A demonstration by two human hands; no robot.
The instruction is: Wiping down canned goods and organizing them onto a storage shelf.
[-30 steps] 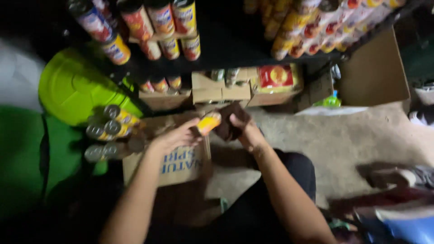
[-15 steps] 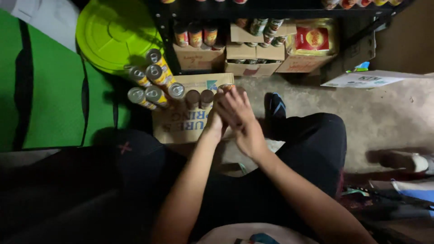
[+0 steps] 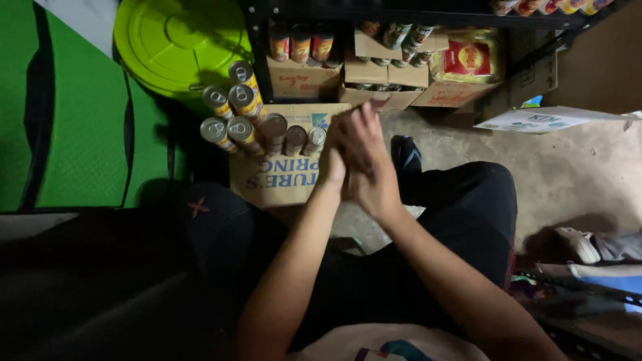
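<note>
Both hands pressed palm to palm, left hand (image 3: 332, 157) against right hand (image 3: 368, 167), fingers extended, nothing visibly held. Cardboard box (image 3: 281, 180) sits just at 9 o'clock of them, tins (image 3: 257, 127) lying on it. Lime-green lid (image 3: 180, 40) at 11 o'clock; shelf cartons (image 3: 381, 87) at 12.

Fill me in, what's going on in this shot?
A person crouches on the floor in front of a low shelf. The left hand and right hand are pressed palm to palm, holding nothing. Just left of them, a cluster of cans stands on a cardboard box. A lime-green lid lies behind.
</note>
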